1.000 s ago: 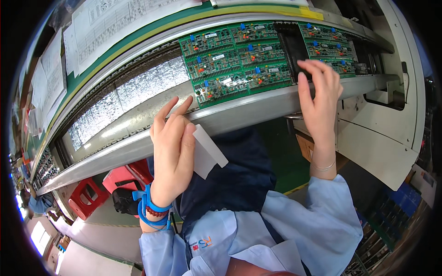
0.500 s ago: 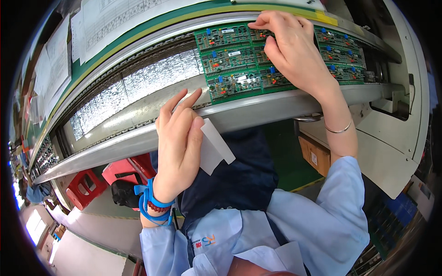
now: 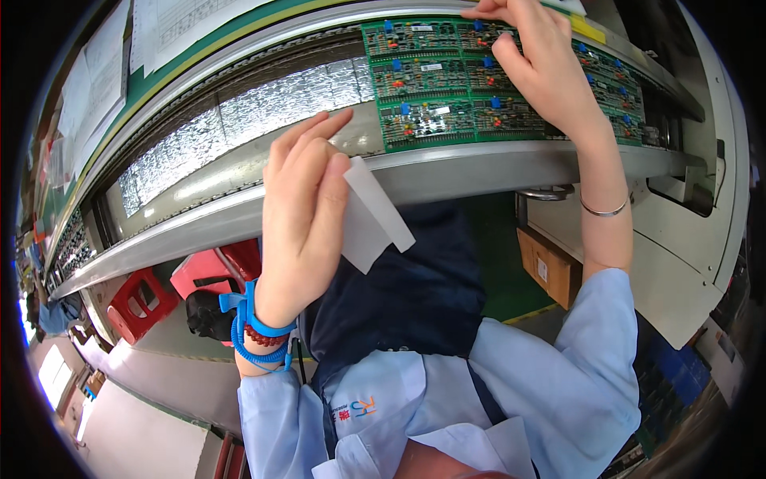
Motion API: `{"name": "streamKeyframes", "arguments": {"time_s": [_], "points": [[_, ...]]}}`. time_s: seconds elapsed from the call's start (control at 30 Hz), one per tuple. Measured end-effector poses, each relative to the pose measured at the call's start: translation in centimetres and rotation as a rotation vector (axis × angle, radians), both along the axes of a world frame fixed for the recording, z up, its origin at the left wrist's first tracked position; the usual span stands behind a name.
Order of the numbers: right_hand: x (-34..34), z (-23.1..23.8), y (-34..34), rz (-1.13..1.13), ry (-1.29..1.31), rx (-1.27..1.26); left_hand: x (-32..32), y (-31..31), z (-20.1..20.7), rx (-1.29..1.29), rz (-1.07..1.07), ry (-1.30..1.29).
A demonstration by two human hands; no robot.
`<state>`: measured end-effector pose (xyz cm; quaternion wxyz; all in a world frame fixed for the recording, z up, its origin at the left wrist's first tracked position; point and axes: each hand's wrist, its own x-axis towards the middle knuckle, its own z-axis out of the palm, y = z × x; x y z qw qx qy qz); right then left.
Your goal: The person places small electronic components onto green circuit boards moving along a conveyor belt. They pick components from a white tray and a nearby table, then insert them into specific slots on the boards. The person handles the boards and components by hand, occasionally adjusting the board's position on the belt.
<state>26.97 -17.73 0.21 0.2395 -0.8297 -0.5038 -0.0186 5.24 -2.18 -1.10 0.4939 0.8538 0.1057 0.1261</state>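
Note:
A green panel of circuit boards (image 3: 427, 112), dotted with blue, red and orange components, lies between the rails of a conveyor. My right hand (image 3: 550, 68) reaches over its far side, index finger stretched toward the far rail (image 3: 311, 24) and thumb held apart. I see nothing between those fingers, though the hand and wrist cover part of the boards. Left of the panel, my left hand (image 3: 303, 207) is above the near rail (image 3: 455, 168). It pinches a folded white sheet of paper (image 3: 369, 219) by the thumb, with the other fingers extended.
Silvery foil (image 3: 263, 112) lines the conveyor bed at left. Printed sheets (image 3: 199, 24) lie beyond the far rail. A pale machine housing (image 3: 678, 231) bounds the right. Below are a red stool (image 3: 144, 303) and a cardboard box (image 3: 546, 267). A blue coiled cord (image 3: 243, 335) hangs at my left wrist.
My right hand has moved up and away from the boards toward the far rail, uncovering upper middle components. The view has shifted slightly. My left hand still holds the paper.

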Motion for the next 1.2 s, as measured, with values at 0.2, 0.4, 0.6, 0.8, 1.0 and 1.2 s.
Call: {"name": "streamKeyframes", "arguments": {"time_s": [0.2,0.4,0.6,0.8,1.0,1.2], "points": [[0.1,0.0,-0.3,0.01,0.031,-0.038,0.6,0.2,0.3,0.005,-0.006,-0.017],[-1.3,1.5,-1.8,-0.012,-0.013,-0.11,0.6,0.2,0.1,0.0,0.0,-0.004],[-2.0,-0.3,-2.3,0.096,-0.085,-0.091,1.1,0.0,0.2,-0.009,-0.016,0.033],[-2.2,0.0,-2.6,0.068,-0.049,-0.081,2.6,0.3,-0.4,0.09,-0.051,-0.086],[-2.9,0.4,-4.8,-0.052,0.059,-0.029,3.9,0.7,-0.8,0.171,-0.094,-0.017],[-3.3,-0.7,-8.3,-0.163,0.198,0.147,3.0,0.6,-0.7,0.102,-0.074,-0.077]]}}
